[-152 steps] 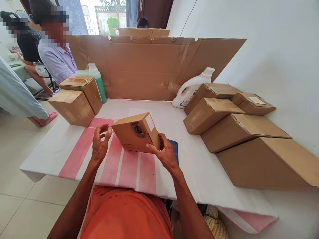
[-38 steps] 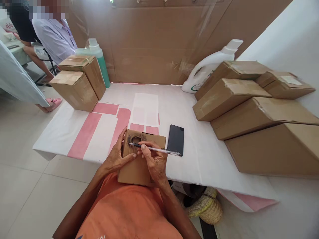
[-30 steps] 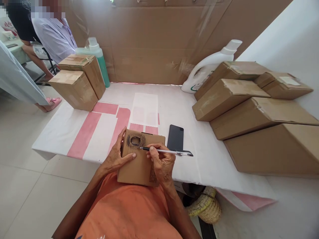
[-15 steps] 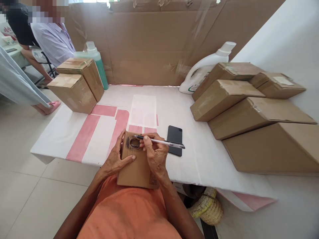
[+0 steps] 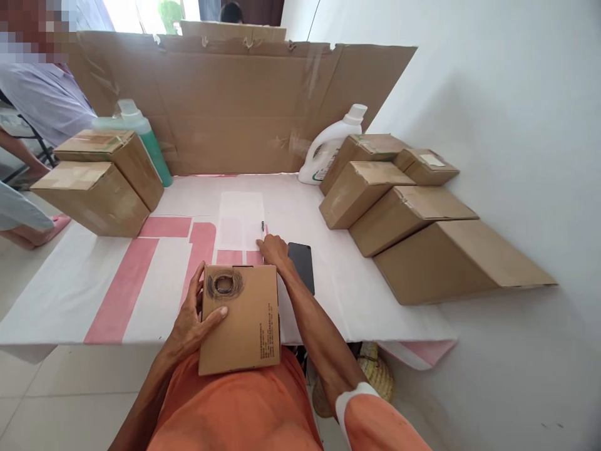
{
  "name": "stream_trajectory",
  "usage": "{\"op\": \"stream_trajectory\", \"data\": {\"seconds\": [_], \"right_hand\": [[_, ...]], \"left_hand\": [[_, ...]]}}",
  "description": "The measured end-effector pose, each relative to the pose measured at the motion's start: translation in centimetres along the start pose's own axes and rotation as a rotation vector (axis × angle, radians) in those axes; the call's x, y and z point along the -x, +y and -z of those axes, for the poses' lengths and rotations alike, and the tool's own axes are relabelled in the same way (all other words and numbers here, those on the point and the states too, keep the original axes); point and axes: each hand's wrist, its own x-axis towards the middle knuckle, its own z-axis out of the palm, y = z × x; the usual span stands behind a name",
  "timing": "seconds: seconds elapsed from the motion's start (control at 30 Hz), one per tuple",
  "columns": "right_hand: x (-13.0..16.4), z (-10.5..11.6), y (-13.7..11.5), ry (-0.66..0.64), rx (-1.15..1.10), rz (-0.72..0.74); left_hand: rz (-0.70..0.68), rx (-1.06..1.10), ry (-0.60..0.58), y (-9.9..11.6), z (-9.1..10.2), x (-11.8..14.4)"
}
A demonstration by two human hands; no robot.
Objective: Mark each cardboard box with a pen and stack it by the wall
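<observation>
Small cardboard box, scribbled dark ring at its top: at 6 o'clock, propped against the near worktop edge, left hand clamped on its left side. Right hand: fingers closed on a pen, just beyond the box at 12 o'clock. Black phone: touching that wrist's right. Stacked cartons: 2 o'clock. Two cartons: 10 o'clock.

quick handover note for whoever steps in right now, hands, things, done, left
Left hand: grips the left edge of the small cardboard box, propped between lap and table edge.
Right hand: reached out over the table, on the pen, beside the phone.
Done: a dark scribbled ring covers the box's upper left corner.
Left: the box is not yet with either box stack, the left stack or the right stack.
</observation>
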Motion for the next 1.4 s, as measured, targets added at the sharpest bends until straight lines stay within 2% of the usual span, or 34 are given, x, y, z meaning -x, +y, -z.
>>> {"op": "stream_trajectory", "data": {"seconds": [0.13, 0.23, 0.3, 0.4, 0.5, 0.63, 0.77, 0.83, 0.9, 1.0, 1.07, 1.23, 1.33, 1.4], "right_hand": [[1.0, -0.4, 0.0, 0.055, -0.019, -0.019], [3.4, -0.1, 2.0, 0.157, -0.018, -0.051], [5.5, -0.3, 4.0, 0.236, 0.0, -0.132], [7.9, -1.4, 6.9, 0.251, 0.002, -0.286], [8.6, -2.1, 8.6, 0.216, -0.086, -0.333], [7.9, -2.3, 9.6, 0.238, -0.333, -0.334], [8.3, -3.3, 10.7, 0.237, -0.49, -0.237], [9.3, -3.9, 11.2, 0.272, -0.72, -0.173], [10.8, -4.0, 11.5, 0.255, -1.098, -0.142], [13.7, -2.9, 10.8, 0.102, -1.594, -0.14], [15.4, -1.8, 9.3, 0.026, -1.754, -0.093], [16.9, -0.6, 3.3, -0.175, -1.793, 0.212], [16.0, -1.4, -0.3, -0.32, -1.776, 0.35], [15.4, -2.3, -2.0, -0.383, -1.783, 0.378]], "left_hand": [[0.002, 0.095, 0.073, 0.7, 0.4, -0.5], [-0.087, 0.132, 0.16, 2.1, 1.1, -1.7], [-0.15, 0.151, 0.191, 2.8, 1.5, -3.1], [-0.224, 0.185, 0.177, 3.0, 1.4, -5.8], [-0.263, 0.222, 0.132, 2.2, 0.7, -8.6], [-0.24, 0.209, 0.111, 0.6, 0.2, -10.2], [-0.264, 0.121, 0.1, -0.5, 0.7, -9.2], [-0.274, 0.096, 0.077, -0.8, 0.9, -8.5], [-0.267, 0.098, 0.068, -1.0, 1.0, -8.0], [-0.248, 0.123, 0.055, -1.1, 0.9, -8.0], [-0.258, 0.115, 0.038, -1.1, 0.6, -8.1], [-0.307, 0.061, 0.015, -1.0, -0.1, -7.9], [-0.319, 0.066, 0.028, -1.1, -0.1, -7.5], [-0.34, 0.07, 0.026, -1.3, -0.1, -7.4]]}}
